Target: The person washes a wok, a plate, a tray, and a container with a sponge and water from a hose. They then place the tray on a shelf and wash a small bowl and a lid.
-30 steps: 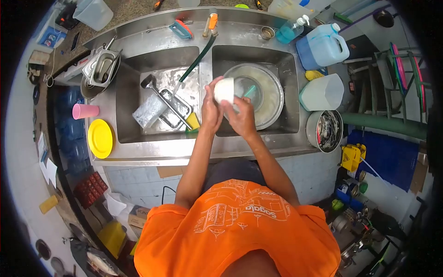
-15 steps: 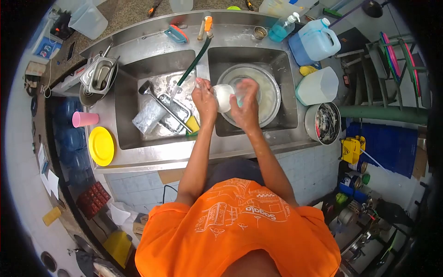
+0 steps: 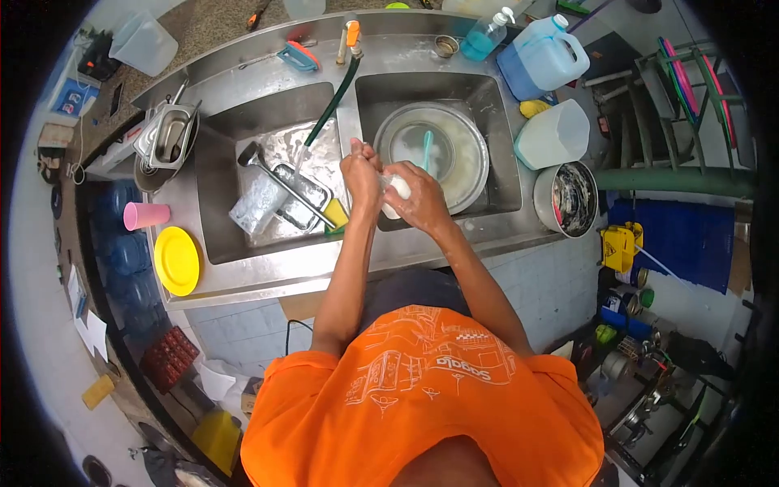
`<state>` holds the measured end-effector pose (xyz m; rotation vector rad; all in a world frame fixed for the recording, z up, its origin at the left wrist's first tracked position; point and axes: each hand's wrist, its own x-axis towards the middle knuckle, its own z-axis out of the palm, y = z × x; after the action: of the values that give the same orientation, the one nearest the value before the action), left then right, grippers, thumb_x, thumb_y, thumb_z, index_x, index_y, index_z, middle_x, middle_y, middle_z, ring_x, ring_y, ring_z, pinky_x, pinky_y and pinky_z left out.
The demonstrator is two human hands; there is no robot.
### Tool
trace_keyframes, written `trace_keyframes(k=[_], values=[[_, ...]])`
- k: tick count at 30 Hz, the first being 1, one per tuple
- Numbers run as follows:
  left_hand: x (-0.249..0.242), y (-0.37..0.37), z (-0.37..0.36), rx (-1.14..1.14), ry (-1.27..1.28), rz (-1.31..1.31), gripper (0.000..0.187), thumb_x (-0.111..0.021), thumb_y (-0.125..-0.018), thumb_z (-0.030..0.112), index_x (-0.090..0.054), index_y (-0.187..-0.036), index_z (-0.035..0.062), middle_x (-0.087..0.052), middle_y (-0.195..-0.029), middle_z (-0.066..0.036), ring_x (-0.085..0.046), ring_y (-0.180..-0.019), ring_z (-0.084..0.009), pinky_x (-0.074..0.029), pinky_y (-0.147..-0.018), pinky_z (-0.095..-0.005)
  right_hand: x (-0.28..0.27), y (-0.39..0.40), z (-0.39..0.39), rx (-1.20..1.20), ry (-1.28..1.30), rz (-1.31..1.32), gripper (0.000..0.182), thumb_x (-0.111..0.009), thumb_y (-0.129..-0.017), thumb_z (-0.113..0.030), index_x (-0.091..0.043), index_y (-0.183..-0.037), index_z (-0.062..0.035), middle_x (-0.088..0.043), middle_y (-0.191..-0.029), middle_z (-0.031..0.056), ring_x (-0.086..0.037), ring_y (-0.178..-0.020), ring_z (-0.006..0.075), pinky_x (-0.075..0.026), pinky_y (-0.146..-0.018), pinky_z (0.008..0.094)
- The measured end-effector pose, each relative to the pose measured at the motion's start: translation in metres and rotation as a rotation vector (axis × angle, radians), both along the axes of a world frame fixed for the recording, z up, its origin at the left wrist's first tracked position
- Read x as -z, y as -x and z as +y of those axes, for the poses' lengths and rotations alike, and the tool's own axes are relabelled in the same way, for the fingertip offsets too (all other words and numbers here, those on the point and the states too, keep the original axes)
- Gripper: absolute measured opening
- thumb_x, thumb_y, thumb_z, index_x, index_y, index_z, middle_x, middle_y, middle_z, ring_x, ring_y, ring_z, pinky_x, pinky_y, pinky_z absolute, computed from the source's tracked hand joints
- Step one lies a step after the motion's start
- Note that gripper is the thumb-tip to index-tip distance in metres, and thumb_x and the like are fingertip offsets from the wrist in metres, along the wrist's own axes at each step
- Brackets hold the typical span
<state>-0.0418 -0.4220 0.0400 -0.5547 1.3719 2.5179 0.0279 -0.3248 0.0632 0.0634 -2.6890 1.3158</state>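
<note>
My left hand [image 3: 362, 180] is closed at the divider between the two sinks, gripping a small white cup-like piece [image 3: 400, 187]. Fingers of my right hand [image 3: 421, 197] wrap around the same piece from the right, hiding much of it. Just beyond my right hand, a round metal basin [image 3: 483, 166] of cloudy water sits in the right sink, with a turquoise-handled utensil [image 3: 428, 150] in it. Left of my hands, a green hose [image 3: 334, 105] runs water into the left sink [image 3: 223, 219]. A ladle [image 3: 284, 183], a metal tray [image 3: 312, 188] and a yellow-green sponge [image 3: 336, 217] lie there.
A yellow plate [image 3: 177, 261] and pink cup [image 3: 147, 215] stand on the left ledge, near stacked metal pans [image 3: 170, 144]. On the right are a blue-liquid jug [image 3: 540, 61], a soap pump bottle [image 3: 484, 39], a translucent container [image 3: 554, 136] and a dirty pot [image 3: 565, 199].
My right hand has moved from over the basin toward me and left, closing around the white piece. That piece is now lower and more hidden. The turquoise-handled utensil shows clearly.
</note>
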Motion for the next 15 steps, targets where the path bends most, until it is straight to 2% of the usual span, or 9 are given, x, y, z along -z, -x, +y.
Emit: trace_keyframes(k=[2,4,9,12,14,15], values=[[0.004,-0.001,-0.001,-0.005,-0.012,-0.026,0.044,-0.036,-0.101,0.031,-0.042,-0.063,0.0099,-0.030,-0.051,0.003,-0.026,-0.045,-0.0108,-0.025,-0.046,-0.0284,0.001,-0.005,-0.003,0.032,-0.035,-0.005,0.025,-0.064,-0.074,-0.019,-0.059,-0.095,-0.0055,-0.061,-0.095,0.0109,-0.058,-0.089,0.0330,-0.045,-0.076,0.0425],[0.008,-0.001,0.003,-0.008,-0.026,-0.047,0.044,-0.039,-0.100,0.032,-0.045,-0.064,0.0071,-0.034,-0.050,0.002,-0.030,-0.044,-0.0110,-0.025,-0.044,-0.0283,0.005,-0.007,-0.008,0.073,-0.180,0.150,0.020,-0.063,-0.074,-0.017,-0.061,-0.090,-0.0051,-0.060,-0.091,0.0101,-0.058,-0.086,0.0317,-0.044,-0.074,0.0437],[0.026,-0.006,0.005,0.007,0.142,-0.002,0.045,-0.040,-0.100,0.033,-0.047,-0.065,0.0045,-0.037,-0.050,-0.001,-0.033,-0.044,-0.0118,-0.028,-0.044,-0.0297,0.027,-0.012,-0.017,0.171,-0.012,0.229,0.012,-0.061,-0.077,-0.015,-0.062,-0.083,-0.0050,-0.058,-0.088,0.0102,-0.055,-0.089,0.0328,-0.042,-0.077,0.0436],[0.032,-0.011,0.008,0.069,0.254,0.021,0.046,-0.040,-0.100,0.033,-0.049,-0.067,0.0031,-0.040,-0.052,-0.001,-0.035,-0.046,-0.0119,-0.031,-0.045,-0.0299,0.037,-0.016,-0.015,0.237,-0.066,0.217,0.019,-0.059,-0.083,-0.021,-0.063,-0.080,-0.0035,-0.060,-0.089,0.0115,-0.054,-0.090,0.0331,-0.042,-0.079,0.0432],[0.033,-0.021,0.010,0.107,0.325,0.045,0.045,-0.040,-0.101,0.032,-0.050,-0.068,0.0022,-0.042,-0.053,-0.001,-0.037,-0.047,-0.0122,-0.032,-0.046,-0.0300,0.055,-0.014,-0.005,0.308,0.157,0.097,0.032,-0.053,-0.088,-0.031,-0.065,-0.079,-0.0023,-0.063,-0.092,0.0129,-0.054,-0.092,0.0324,-0.041,-0.080,0.0428],[0.031,-0.029,0.009,0.252,0.442,0.194,0.037,-0.047,-0.098,0.030,-0.053,-0.076,0.0011,-0.049,-0.062,-0.005,-0.046,-0.055,-0.0161,-0.038,-0.053,-0.0308,0.062,-0.015,-0.005,0.412,0.174,0.106,0.042,-0.048,-0.092,-0.037,-0.067,-0.079,-0.0024,-0.065,-0.089,0.0147,-0.057,-0.085,0.0330,-0.043,-0.076,0.0430]])
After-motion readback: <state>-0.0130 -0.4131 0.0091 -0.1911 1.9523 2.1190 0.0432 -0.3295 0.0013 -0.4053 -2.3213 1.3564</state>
